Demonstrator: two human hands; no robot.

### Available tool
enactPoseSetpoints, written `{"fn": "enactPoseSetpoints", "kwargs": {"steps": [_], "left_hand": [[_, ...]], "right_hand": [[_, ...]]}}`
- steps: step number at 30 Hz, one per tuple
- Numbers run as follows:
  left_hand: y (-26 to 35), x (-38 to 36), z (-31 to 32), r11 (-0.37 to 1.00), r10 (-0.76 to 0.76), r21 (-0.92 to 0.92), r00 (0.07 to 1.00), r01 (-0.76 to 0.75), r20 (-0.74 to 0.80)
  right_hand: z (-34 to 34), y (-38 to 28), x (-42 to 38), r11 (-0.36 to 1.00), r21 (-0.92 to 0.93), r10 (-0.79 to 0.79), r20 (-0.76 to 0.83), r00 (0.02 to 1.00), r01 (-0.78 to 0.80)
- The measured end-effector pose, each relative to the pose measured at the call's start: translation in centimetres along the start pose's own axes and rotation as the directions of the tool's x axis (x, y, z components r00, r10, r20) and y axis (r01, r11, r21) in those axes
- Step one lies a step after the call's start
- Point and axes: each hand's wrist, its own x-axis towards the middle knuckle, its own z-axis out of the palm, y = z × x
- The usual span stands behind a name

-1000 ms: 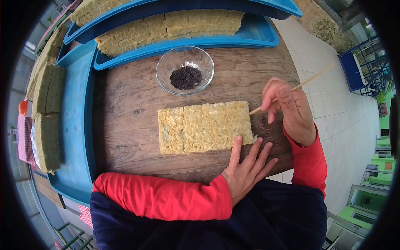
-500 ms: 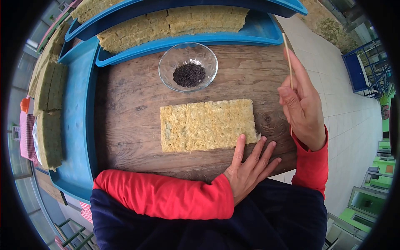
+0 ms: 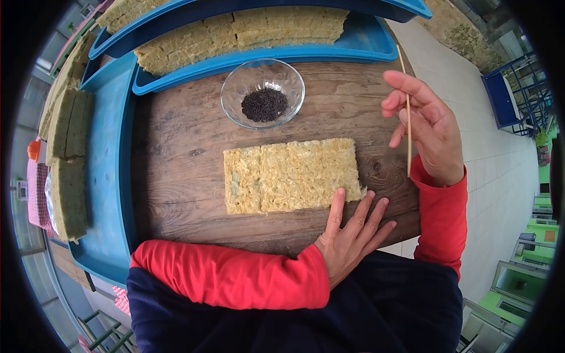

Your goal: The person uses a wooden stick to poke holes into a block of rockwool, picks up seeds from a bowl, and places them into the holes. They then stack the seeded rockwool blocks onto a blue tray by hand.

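A yellowish rockwool slab (image 3: 289, 176) with small holes and cut lines lies flat on the wooden table. My left hand (image 3: 355, 232) rests with fingers spread at its lower right corner, the index fingertip on the slab's edge and the others by the corner. Off to the right, above the table's edge, my right hand (image 3: 428, 126) holds a thin wooden skewer (image 3: 408, 138) nearly upright in view; the fingers are loosely bent and the exact grip is partly hidden. Beyond the slab stands a clear glass bowl (image 3: 232, 101) with small black seeds (image 3: 264, 105) in it.
A blue tray (image 3: 368, 47) holding rockwool slabs (image 3: 288, 28) spans the back, with another tray's rim above it. Along the left runs a further blue tray (image 3: 112, 165), with upright rockwool pieces (image 3: 69, 188) beside it. Past the table's right edge is a tiled floor (image 3: 488, 188).
My right hand has turned, and its index finger has come away from the skewer's upper part and bent leftward. The skewer's lower end now shows below the fingers. My left hand stays put.
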Motion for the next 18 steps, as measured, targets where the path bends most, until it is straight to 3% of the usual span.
{"fn": "enactPoseSetpoints", "kwargs": {"steps": [2,6,8,11,18], "left_hand": [[0.0,0.0,0.0,1.000,-0.005,-0.001,1.000,0.005,-0.005],[0.0,0.0,0.0,1.000,0.000,-0.008,1.000,0.000,0.001],[0.0,0.0,0.1,1.000,-0.002,0.023,1.000,0.002,-0.001],[0.0,0.0,0.2,1.000,0.001,0.012,1.000,-0.001,0.006],[0.0,-0.1,0.1,1.000,0.003,-0.009,1.000,-0.003,0.008]], "right_hand": [[-0.2,-0.7,0.1,0.989,0.009,0.149,-0.047,0.988,-0.149],[-1.3,-0.3,0.2,0.987,0.038,0.157,0.009,0.988,-0.157],[-0.8,-0.3,0.2,0.973,-0.128,0.189,-0.030,0.981,-0.192],[-0.5,0.4,0.2,0.952,-0.277,0.135,0.007,0.991,-0.128],[-0.1,0.6,0.2,0.921,-0.384,0.096,0.052,0.994,-0.069]]}}
